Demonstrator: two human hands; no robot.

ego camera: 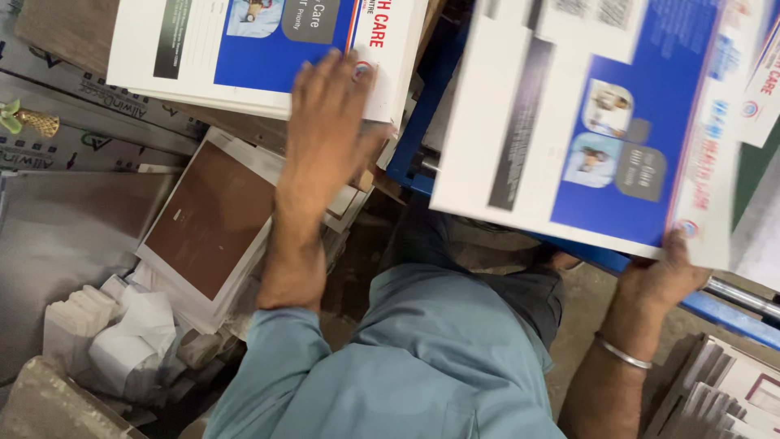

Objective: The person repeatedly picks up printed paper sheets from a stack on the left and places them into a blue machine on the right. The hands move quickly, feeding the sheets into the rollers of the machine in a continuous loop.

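Left hand [329, 106] lies with fingers spread flat on the near right corner of the printed stack [244, 49], gripping nothing. Right hand [662, 272] pinches the near edge of a blue-and-white printed sheet [585, 122], which slants away up-left toward that stack.

Printed sheet [585, 122], white with a blue panel and small photos, blurred, tilted, at right, lower edge pinched in right hand [662, 276]. Sheet stack [244, 49], same print, flat at top left, corner under left hand [329, 114], apparently touching.
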